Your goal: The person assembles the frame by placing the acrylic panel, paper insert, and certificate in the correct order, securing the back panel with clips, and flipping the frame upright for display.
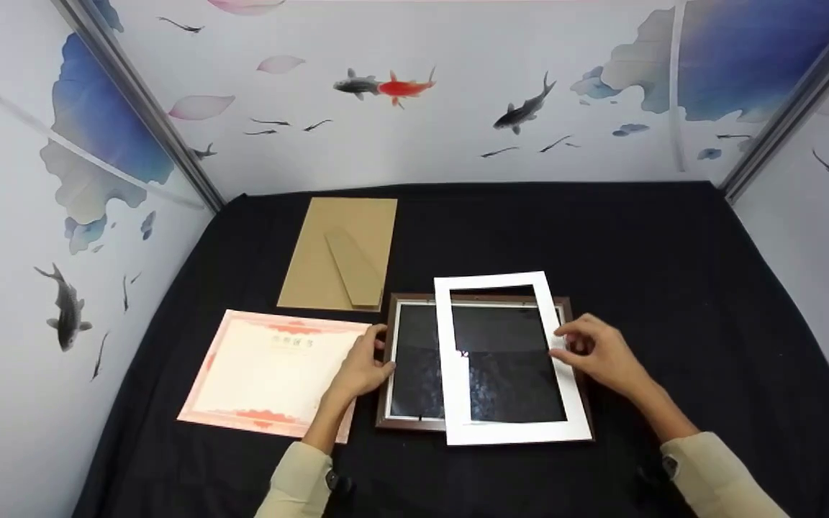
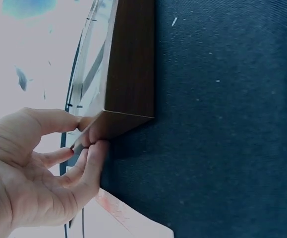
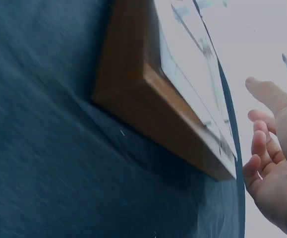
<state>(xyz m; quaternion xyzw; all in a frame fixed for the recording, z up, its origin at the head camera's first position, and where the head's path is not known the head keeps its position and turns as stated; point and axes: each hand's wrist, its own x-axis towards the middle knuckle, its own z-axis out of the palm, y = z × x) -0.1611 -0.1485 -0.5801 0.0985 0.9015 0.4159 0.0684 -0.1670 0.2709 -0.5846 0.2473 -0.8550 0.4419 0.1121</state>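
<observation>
A brown-rimmed picture frame (image 1: 420, 424) lies face down, its dark inside with a pale inner border showing. Across its right half sits a white mat board (image 1: 519, 434) with a rectangular window, turned upright against the wider frame and reaching past its far edge. My left hand (image 1: 366, 367) pinches the frame's left side, thumb at the top edge and fingers against the outer side, as the left wrist view shows. My right hand (image 1: 601, 354) hovers at the mat's right edge, fingers loosely bent; in the right wrist view nothing is between thumb and fingers.
A pink-bordered certificate (image 1: 263, 374) lies left of the frame, partly under my left forearm. Behind it is a brown backing board (image 1: 306, 266) with a stand leg (image 1: 357, 270). Black cloth (image 1: 645, 244) covers the table, with printed white walls (image 1: 414, 144) around it.
</observation>
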